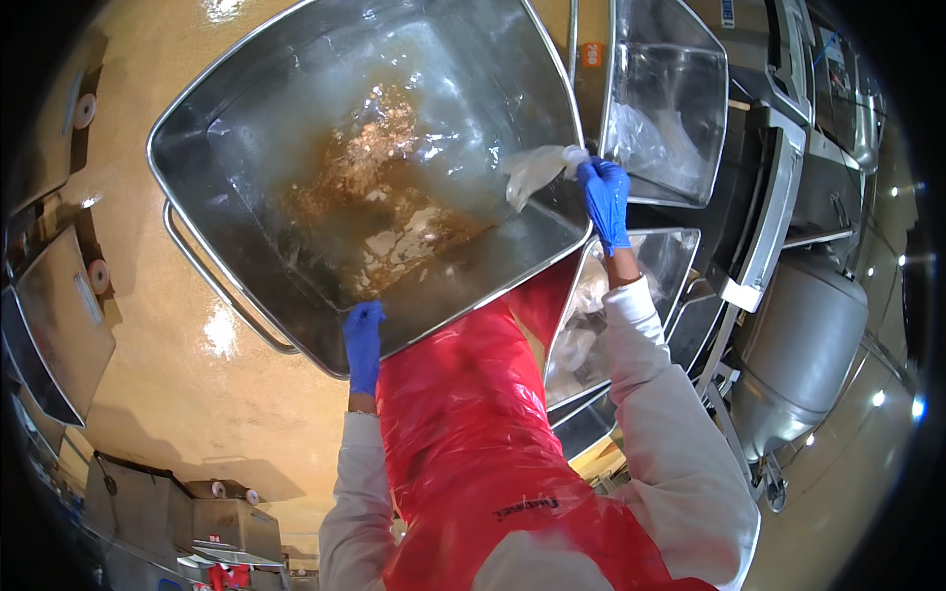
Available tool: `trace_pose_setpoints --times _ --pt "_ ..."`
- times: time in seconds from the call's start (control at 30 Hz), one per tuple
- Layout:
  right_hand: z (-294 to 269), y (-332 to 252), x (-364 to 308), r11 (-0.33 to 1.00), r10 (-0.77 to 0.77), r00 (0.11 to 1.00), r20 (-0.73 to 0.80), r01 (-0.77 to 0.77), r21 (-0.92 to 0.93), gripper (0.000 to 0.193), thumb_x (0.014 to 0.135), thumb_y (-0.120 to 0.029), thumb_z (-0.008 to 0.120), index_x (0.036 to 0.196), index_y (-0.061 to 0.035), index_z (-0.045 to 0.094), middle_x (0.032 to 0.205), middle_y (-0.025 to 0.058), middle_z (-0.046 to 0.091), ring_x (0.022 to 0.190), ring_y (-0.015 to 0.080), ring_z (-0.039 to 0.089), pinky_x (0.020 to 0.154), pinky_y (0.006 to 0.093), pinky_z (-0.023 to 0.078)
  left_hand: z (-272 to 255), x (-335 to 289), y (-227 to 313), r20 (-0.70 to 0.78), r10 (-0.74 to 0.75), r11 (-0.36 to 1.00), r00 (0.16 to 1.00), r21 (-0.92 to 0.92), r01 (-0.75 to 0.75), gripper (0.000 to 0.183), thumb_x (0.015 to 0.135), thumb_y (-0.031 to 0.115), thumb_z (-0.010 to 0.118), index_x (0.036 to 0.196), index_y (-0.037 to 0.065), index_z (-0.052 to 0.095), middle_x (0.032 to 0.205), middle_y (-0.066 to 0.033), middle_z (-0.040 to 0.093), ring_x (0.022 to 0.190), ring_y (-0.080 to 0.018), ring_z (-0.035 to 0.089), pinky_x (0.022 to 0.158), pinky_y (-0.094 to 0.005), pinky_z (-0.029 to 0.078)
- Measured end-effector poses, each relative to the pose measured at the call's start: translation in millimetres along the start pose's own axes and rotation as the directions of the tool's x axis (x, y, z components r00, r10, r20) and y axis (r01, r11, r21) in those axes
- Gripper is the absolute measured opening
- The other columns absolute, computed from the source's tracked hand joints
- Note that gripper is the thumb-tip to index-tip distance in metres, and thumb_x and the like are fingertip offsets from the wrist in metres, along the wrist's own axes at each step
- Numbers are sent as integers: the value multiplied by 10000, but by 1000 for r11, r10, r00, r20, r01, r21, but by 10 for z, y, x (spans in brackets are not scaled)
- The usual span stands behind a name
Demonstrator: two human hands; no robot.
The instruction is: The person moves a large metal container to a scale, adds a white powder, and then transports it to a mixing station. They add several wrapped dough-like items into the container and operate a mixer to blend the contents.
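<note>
A large square metal tub (463, 315) stands in front of me, with cloudy liquid and a brown and pale lumpy mass (379, 148) in it. My right hand (605, 197), in a blue glove, is closed at the tub's right rim. It grips the gathered end of a translucent plastic bag (537, 174), which hangs inward over the tub. My left hand (364, 345), also blue-gloved, reaches over the near left corner of the rim. Its fingers are curled, and whatever they hold, if anything, is hidden.
Another metal bin (660, 108) with clear plastic in it adjoins the tub's right side. Beside my right forearm, a smaller bin (631, 325) contains pale bagged items. A grey metal machine (798, 355) stands farther right. Several wheeled carts (64, 325) line the left of the tan floor (187, 394).
</note>
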State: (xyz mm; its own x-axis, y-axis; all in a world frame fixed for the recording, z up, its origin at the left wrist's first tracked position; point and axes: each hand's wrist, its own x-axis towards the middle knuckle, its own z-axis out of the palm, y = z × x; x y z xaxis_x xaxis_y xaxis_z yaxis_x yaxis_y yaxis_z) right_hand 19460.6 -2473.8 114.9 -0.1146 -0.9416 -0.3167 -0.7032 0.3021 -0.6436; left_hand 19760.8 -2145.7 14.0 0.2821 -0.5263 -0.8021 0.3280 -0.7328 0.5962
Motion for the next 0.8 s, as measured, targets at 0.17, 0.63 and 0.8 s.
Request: trace_pose_setpoints --times 0.17,0.63,0.8 --pt "-74 860 -117 855 66 975 214 55 -515 349 805 -337 621 917 -24 725 868 238 688 830 376 667 798 408 528 92 35 110 -29 -80 995 996 -65 78 210 937 223 603 823 46 607 737 3 537 701 -92 515 671 -251 427" --pt "-685 445 -777 988 55 981 185 -26 -153 175 893 -36 604 1036 46 661 852 64 661 739 117 589 687 273 490 -560 1721 -215 -177 540 708 823 624 -331 264 920 247 581 888 -4 654 813 -139 659 721 -258 611 694 -406 475" --pt "-1413 365 -501 989 127 992 14 -128 76 165 908 -105 600 999 9 678 850 5 628 725 66 528 670 232 438 -759 2964 1198 -146 757 483 637 781 -396 292 896 250 597 1056 8 623 1017 -223 634 956 -379 584 884 -417 465"
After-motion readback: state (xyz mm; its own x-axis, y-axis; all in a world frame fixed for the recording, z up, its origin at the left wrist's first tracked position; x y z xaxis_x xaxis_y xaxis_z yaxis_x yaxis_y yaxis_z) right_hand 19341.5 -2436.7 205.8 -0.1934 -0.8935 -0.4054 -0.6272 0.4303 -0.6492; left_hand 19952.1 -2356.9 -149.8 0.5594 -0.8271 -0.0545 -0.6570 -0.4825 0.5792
